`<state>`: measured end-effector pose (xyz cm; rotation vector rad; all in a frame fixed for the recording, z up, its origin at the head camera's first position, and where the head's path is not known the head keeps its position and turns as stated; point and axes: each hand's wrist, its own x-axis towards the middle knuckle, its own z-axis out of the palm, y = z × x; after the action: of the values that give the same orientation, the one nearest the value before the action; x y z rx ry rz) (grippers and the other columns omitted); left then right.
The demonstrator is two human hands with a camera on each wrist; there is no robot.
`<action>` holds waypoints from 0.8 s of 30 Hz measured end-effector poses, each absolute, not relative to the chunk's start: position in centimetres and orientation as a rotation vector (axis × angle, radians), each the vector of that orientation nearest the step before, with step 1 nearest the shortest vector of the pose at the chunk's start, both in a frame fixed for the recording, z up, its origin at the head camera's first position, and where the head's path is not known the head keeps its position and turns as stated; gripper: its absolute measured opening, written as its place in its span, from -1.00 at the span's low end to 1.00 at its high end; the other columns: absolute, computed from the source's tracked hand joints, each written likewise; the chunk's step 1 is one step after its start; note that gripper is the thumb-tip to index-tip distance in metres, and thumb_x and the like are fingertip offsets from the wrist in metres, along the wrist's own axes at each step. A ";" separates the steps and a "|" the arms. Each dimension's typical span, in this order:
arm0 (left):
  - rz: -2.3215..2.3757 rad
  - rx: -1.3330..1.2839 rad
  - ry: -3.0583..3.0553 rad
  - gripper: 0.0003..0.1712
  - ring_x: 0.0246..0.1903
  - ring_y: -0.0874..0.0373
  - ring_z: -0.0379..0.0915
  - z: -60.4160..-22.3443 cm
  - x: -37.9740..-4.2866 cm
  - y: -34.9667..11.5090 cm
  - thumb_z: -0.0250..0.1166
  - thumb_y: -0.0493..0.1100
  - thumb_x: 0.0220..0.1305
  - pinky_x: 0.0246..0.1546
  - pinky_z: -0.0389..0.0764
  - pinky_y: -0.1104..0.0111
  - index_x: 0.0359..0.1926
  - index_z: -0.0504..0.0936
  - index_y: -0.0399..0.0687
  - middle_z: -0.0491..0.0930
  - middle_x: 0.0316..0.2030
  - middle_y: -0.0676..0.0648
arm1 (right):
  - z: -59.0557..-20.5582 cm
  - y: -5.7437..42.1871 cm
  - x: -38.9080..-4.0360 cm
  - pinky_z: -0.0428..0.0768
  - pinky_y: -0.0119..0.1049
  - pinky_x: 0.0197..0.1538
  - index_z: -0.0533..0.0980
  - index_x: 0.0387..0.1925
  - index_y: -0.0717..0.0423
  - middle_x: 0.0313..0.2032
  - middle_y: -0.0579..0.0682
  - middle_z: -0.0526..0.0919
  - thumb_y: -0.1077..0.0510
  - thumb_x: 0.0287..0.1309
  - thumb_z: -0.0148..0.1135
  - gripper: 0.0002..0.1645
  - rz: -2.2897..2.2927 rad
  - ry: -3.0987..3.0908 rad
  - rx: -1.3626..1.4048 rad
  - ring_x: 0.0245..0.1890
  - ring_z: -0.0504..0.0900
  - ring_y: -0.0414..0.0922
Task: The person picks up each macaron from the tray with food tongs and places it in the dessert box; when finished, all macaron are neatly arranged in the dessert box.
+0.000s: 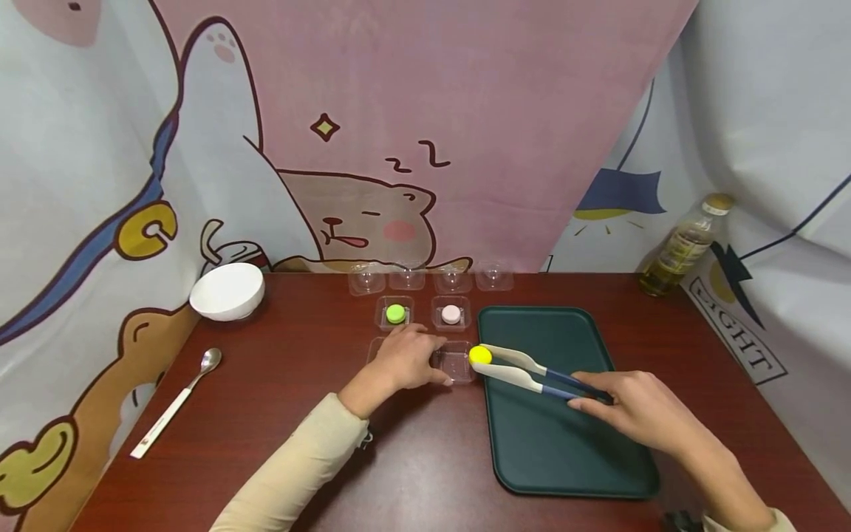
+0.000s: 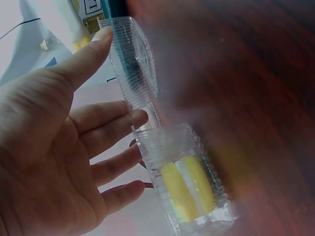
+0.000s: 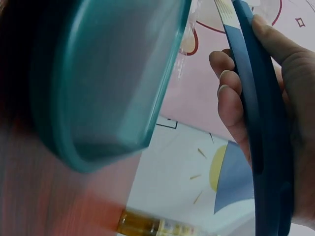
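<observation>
Taking the right-hand front box (image 1: pixel 455 363) of clear plastic as our clock's centre, we see the yellow macaron (image 1: pixel 480 355) at three o'clock, pinched between the pale tips of blue-handled tongs (image 1: pixel 512 376) near the edge of the dark green tray (image 1: pixel 565 451). The right hand (image 1: pixel 638 406) grips those tongs from four o'clock. At nine o'clock the left hand (image 1: pixel 407 356) is loose and spread, grasping nothing; its thumb and fingers lie along the rims of the front boxes. Our left wrist view shows a second yellow macaron (image 2: pixel 189 189) inside the left-hand front box (image 2: pixel 170 140).

A green macaron (image 1: pixel 395 314) sits boxed at ten o'clock, a pale pink macaron (image 1: pixel 450 315) boxed at twelve. Farther out on the desk (image 1: pixel 279 355) we find clear lids (image 1: pixel 452 278) towards twelve, an oil bottle (image 1: pixel 681 247) at two, a metal-headed spoon (image 1: pixel 176 414) near nine, and a white bowl (image 1: pixel 227 292) between nine and ten.
</observation>
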<state>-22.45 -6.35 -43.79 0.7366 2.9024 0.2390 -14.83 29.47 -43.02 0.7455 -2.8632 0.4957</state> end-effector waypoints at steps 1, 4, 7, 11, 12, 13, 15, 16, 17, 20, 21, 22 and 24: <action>0.237 0.736 2.899 -0.14 0.38 -0.05 0.35 -43.8 -22.4 -6.3 0.47 0.34 0.08 0.46 0.27 -0.02 0.35 0.55 0.10 0.64 0.23 0.06 | -43.1 29.3 -14.9 0.20 -0.51 -0.60 0.73 0.01 0.02 -0.35 -0.22 0.77 -0.12 0.12 0.47 -0.53 0.493 -2.857 0.764 -0.68 0.16 -0.51; 0.234 0.734 2.899 -0.14 0.38 -0.05 0.36 -43.9 -22.4 -6.3 0.47 0.34 0.08 0.46 0.28 -0.03 0.35 0.56 0.10 0.64 0.22 0.06 | -43.1 28.8 -15.1 0.20 -0.52 -0.60 0.73 0.00 0.03 -0.34 -0.20 0.78 -0.12 0.14 0.46 -0.54 0.473 -2.838 0.812 -0.66 0.19 -0.53; 0.235 0.736 2.896 -0.14 0.38 -0.06 0.37 -43.9 -22.5 -6.3 0.47 0.34 0.08 0.46 0.27 -0.04 0.35 0.56 0.10 0.65 0.22 0.04 | -43.2 28.3 -15.4 0.19 -0.52 -0.60 0.73 0.00 0.03 -0.35 -0.21 0.78 -0.13 0.15 0.45 -0.54 0.448 -2.820 0.845 -0.66 0.19 -0.53; 0.239 0.743 2.895 -0.14 0.37 -0.05 0.37 -43.9 -22.6 -6.5 0.47 0.35 0.08 0.46 0.26 -0.02 0.35 0.55 0.11 0.65 0.22 0.04 | -43.1 27.4 -15.6 0.20 -0.51 -0.60 0.72 0.02 0.01 -0.36 -0.23 0.77 -0.16 0.17 0.42 -0.53 0.434 -2.834 0.862 -0.67 0.20 -0.52; 0.242 0.745 2.894 -0.14 0.36 -0.05 0.38 -43.9 -22.6 -6.5 0.47 0.35 0.08 0.47 0.26 -0.02 0.35 0.55 0.10 0.65 0.22 0.04 | -43.2 27.1 -15.7 0.21 -0.51 -0.59 0.72 0.02 0.01 -0.35 -0.23 0.77 -0.18 0.18 0.41 -0.52 0.428 -2.839 0.867 -0.66 0.21 -0.52; 0.242 0.749 2.896 -0.13 0.36 -0.05 0.38 -43.9 -22.6 -6.5 0.47 0.35 0.08 0.46 0.27 -0.02 0.35 0.56 0.10 0.65 0.21 0.04 | -43.2 26.9 -15.8 0.21 -0.51 -0.59 0.71 0.03 0.01 -0.35 -0.23 0.77 -0.19 0.19 0.40 -0.51 0.426 -2.848 0.872 -0.65 0.21 -0.52; 0.239 0.758 2.903 -0.14 0.34 -0.04 0.40 -43.8 -22.6 -6.6 0.48 0.35 0.07 0.45 0.28 -0.01 0.33 0.57 0.09 0.67 0.19 0.04 | -43.2 26.5 -15.9 0.23 -0.51 -0.57 0.71 0.03 0.00 -0.34 -0.22 0.77 -0.20 0.20 0.39 -0.50 0.418 -2.861 0.872 -0.64 0.24 -0.51; 0.241 0.764 2.908 -0.15 0.34 -0.04 0.41 -43.8 -22.6 -6.6 0.48 0.35 0.06 0.44 0.29 -0.02 0.33 0.58 0.09 0.67 0.18 0.03 | -43.2 26.3 -15.9 0.23 -0.51 -0.57 0.71 0.03 0.00 -0.32 -0.21 0.78 -0.21 0.20 0.39 -0.50 0.410 -2.864 0.870 -0.63 0.24 -0.50; 0.239 0.771 2.910 -0.15 0.33 -0.04 0.41 -43.8 -22.6 -6.6 0.48 0.35 0.06 0.44 0.29 -0.02 0.32 0.58 0.09 0.68 0.18 0.03 | -43.1 26.2 -15.9 0.23 -0.51 -0.57 0.72 0.03 0.00 -0.32 -0.20 0.79 -0.21 0.20 0.38 -0.50 0.398 -2.867 0.866 -0.62 0.25 -0.50; 0.242 0.784 2.912 -0.16 0.32 -0.05 0.42 -43.7 -22.7 -6.5 0.48 0.35 0.07 0.43 0.30 -0.03 0.32 0.59 0.09 0.68 0.17 0.02 | -42.9 26.1 -15.9 0.23 -0.50 -0.57 0.72 0.02 0.00 -0.29 -0.18 0.79 -0.21 0.19 0.39 -0.50 0.359 -2.877 0.845 -0.62 0.26 -0.48; 0.241 0.787 2.911 -0.15 0.32 -0.04 0.42 -43.8 -22.7 -6.5 0.48 0.35 0.07 0.43 0.30 -0.03 0.32 0.58 0.09 0.68 0.17 0.02 | -42.9 26.1 -15.9 0.23 -0.50 -0.57 0.72 0.02 0.01 -0.28 -0.17 0.80 -0.21 0.19 0.39 -0.50 0.347 -2.882 0.841 -0.62 0.26 -0.48; 0.245 0.790 2.907 -0.15 0.32 -0.05 0.42 -43.7 -22.6 -6.4 0.47 0.35 0.08 0.43 0.30 -0.03 0.32 0.58 0.09 0.68 0.17 0.02 | -42.8 26.1 -15.9 0.23 -0.50 -0.57 0.72 0.02 0.01 -0.27 -0.16 0.80 -0.21 0.19 0.39 -0.49 0.336 -2.883 0.840 -0.62 0.27 -0.48; 0.248 0.800 2.903 -0.15 0.31 -0.05 0.43 -43.7 -22.7 -6.2 0.47 0.35 0.08 0.42 0.31 -0.03 0.32 0.58 0.08 0.68 0.16 0.02 | -42.7 26.0 -15.8 0.23 -0.50 -0.58 0.72 0.02 0.03 -0.26 -0.14 0.80 -0.22 0.20 0.38 -0.48 0.324 -2.888 0.841 -0.61 0.27 -0.48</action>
<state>-22.65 -6.21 -43.74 0.7995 2.9033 0.2478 -15.85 26.04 -42.70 0.8405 -2.8885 0.3243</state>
